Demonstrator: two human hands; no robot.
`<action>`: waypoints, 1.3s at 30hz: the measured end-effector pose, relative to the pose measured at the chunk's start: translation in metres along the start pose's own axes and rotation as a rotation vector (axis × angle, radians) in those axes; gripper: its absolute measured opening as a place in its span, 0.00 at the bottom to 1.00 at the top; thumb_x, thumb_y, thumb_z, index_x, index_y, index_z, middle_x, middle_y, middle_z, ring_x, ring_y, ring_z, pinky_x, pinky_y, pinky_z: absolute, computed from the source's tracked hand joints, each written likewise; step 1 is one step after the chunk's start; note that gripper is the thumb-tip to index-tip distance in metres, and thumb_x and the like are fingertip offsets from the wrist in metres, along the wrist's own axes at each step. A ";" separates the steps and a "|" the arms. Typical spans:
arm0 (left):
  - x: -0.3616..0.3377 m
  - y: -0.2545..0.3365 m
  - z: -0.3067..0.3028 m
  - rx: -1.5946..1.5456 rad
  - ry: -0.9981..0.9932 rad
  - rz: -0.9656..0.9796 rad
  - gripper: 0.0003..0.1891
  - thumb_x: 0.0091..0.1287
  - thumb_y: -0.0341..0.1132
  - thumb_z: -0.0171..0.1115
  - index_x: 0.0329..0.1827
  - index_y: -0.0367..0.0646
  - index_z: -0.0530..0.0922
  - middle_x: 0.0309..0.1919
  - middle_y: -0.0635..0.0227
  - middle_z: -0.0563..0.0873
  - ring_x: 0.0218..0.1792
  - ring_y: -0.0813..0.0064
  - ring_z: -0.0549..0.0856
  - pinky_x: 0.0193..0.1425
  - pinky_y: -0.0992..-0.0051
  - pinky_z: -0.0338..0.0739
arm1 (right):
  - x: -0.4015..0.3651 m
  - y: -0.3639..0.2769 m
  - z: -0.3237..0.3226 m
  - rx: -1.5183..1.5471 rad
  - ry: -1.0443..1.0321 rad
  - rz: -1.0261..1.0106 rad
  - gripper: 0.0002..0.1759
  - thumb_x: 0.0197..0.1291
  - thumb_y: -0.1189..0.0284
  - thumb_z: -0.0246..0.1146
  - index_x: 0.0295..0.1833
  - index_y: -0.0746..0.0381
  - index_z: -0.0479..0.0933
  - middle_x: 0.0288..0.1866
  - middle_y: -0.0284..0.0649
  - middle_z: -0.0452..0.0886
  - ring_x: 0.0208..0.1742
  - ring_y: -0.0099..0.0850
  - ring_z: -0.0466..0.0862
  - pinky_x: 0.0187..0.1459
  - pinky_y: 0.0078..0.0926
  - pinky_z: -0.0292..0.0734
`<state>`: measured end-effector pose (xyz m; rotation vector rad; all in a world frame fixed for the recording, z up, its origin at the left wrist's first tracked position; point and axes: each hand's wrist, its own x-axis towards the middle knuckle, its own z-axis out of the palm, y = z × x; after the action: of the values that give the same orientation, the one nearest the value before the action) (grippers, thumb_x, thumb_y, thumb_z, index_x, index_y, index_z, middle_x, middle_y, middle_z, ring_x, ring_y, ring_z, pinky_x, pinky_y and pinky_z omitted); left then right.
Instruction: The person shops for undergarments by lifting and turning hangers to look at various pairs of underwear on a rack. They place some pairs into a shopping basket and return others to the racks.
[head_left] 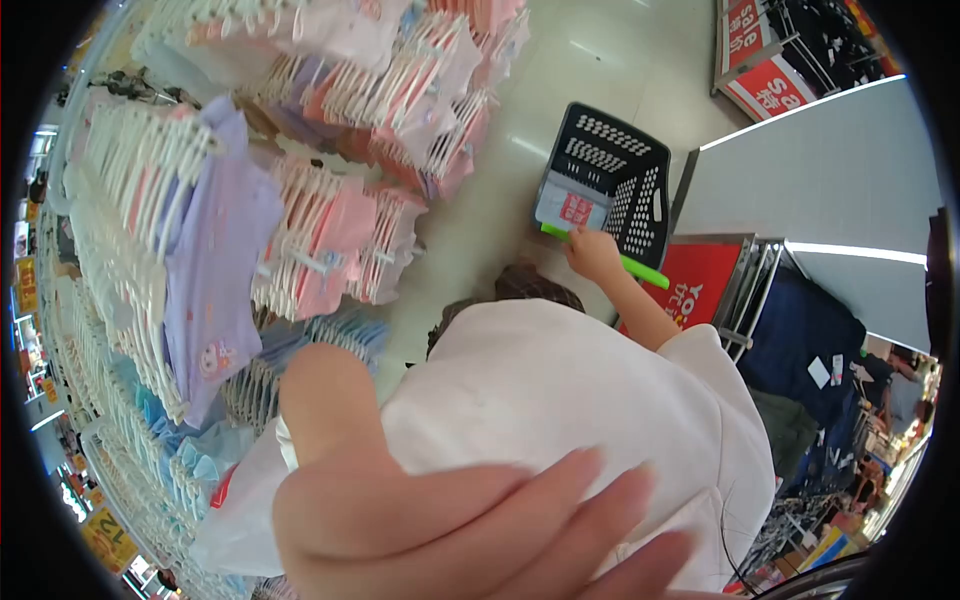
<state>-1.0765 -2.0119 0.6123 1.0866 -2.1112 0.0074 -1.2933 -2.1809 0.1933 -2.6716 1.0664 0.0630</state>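
Note:
My right hand is closed round the bright green handle of a dark shopping basket with rows of holes in its walls. Inside the basket lies a pale flat item with a red printed square. My left hand is raised close to the camera, palm side partly hidden, its fingers stretched out and slightly blurred over my white shirt. Nothing shows in it. A white plastic bag with a red mark hangs by my left forearm.
Racks of pastel clothes on white hangers, including a lilac garment, line the left side. At right stand a grey panel, a red sign and dark folded clothes. Pale shiny floor runs between; people are far right.

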 end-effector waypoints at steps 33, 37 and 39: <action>-0.252 -0.253 0.261 0.298 -1.063 -1.174 0.12 0.58 0.38 0.56 0.37 0.40 0.82 0.38 0.56 0.84 0.41 0.57 0.83 0.47 0.60 0.76 | 0.165 0.148 -0.051 0.003 0.087 -0.021 0.08 0.50 0.70 0.57 0.26 0.64 0.73 0.25 0.46 0.78 0.26 0.44 0.80 0.28 0.42 0.75; -0.244 -0.279 0.265 0.253 -0.878 -1.227 0.12 0.57 0.37 0.57 0.38 0.40 0.82 0.38 0.56 0.84 0.42 0.57 0.83 0.47 0.60 0.75 | 0.182 0.159 -0.060 0.017 0.052 -0.007 0.08 0.50 0.69 0.57 0.27 0.64 0.73 0.25 0.47 0.77 0.26 0.46 0.80 0.28 0.43 0.74; -0.244 -0.285 0.266 0.229 -0.791 -1.264 0.12 0.57 0.37 0.57 0.39 0.40 0.81 0.38 0.56 0.84 0.42 0.57 0.83 0.47 0.60 0.75 | 0.190 0.166 -0.061 0.019 0.035 0.000 0.08 0.50 0.69 0.58 0.28 0.64 0.72 0.26 0.47 0.77 0.26 0.47 0.79 0.28 0.44 0.74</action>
<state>-0.9521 -2.1101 0.1810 2.6979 -1.6118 -0.9166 -1.2714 -2.4394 0.1888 -2.6653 1.0722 0.0070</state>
